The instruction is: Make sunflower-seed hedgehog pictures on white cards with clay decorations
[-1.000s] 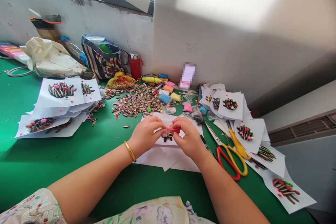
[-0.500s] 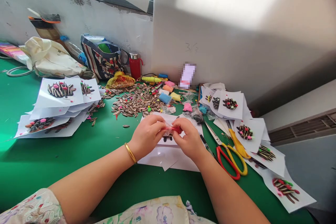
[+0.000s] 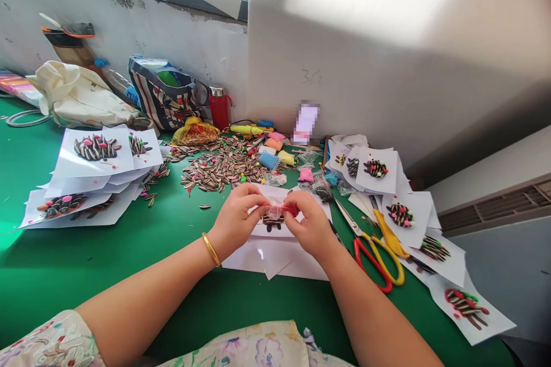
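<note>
My left hand (image 3: 241,212) pinches one side of a small clear plastic bag (image 3: 276,207) with red clay in it. On the other side my right hand (image 3: 310,223) grips the same bag, and red shows at its fingertips. The bag is held just above a white sheet (image 3: 245,258). Under it, partly hidden, lies a hedgehog figure (image 3: 274,222) of dark clay and striped sunflower seeds. More white paper lies beneath that sheet.
Scissors (image 3: 374,252) and a yellow cutter (image 3: 387,235) lie right of my right hand. Sunflower seeds (image 3: 219,163) and clay packets (image 3: 269,160) spread behind. Finished sheets are stacked left (image 3: 92,152) and right (image 3: 402,215). A red flask (image 3: 219,108) stands by the wall.
My hands have drawn slightly apart, and more of the clear bag shows stretched between them. The whole view has shifted a little.
</note>
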